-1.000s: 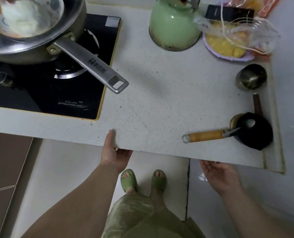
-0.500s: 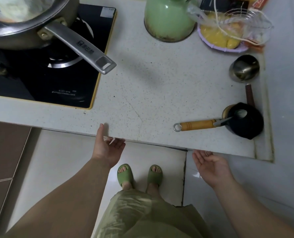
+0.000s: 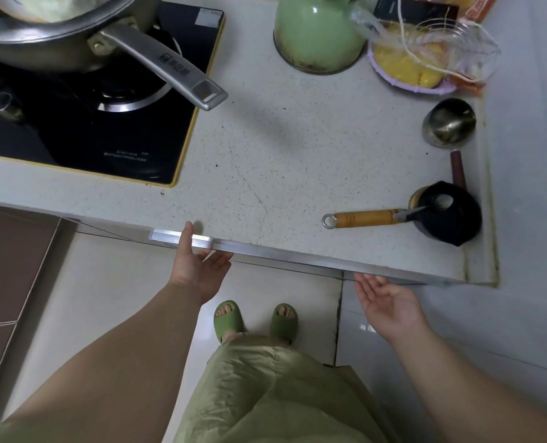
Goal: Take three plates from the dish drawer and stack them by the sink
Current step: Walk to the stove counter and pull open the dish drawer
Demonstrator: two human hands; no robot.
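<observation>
A shiny metal rail of the dish drawer (image 3: 297,255) shows as a thin strip just below the front edge of the speckled counter (image 3: 281,148). My left hand (image 3: 198,266) holds this rail near its left end, thumb over the top and fingers underneath. My right hand (image 3: 387,298) is palm up with fingers spread, its fingertips at the rail's right part and nothing in it. The drawer's inside is hidden under the counter. No plates and no sink are in view.
On the counter: a black hob (image 3: 83,123) with a steel pan (image 3: 73,30) whose handle juts right, a green kettle (image 3: 317,33), bagged yellow food (image 3: 416,62), a steel cup (image 3: 449,121), and a wooden-handled tool (image 3: 364,217) stuck in a black holder (image 3: 451,215). My green-sandalled feet (image 3: 256,319) stand on pale floor tiles.
The metal rail has come out from under the counter edge, where before only the edge showed. Both hands have drawn slightly back toward me with it.
</observation>
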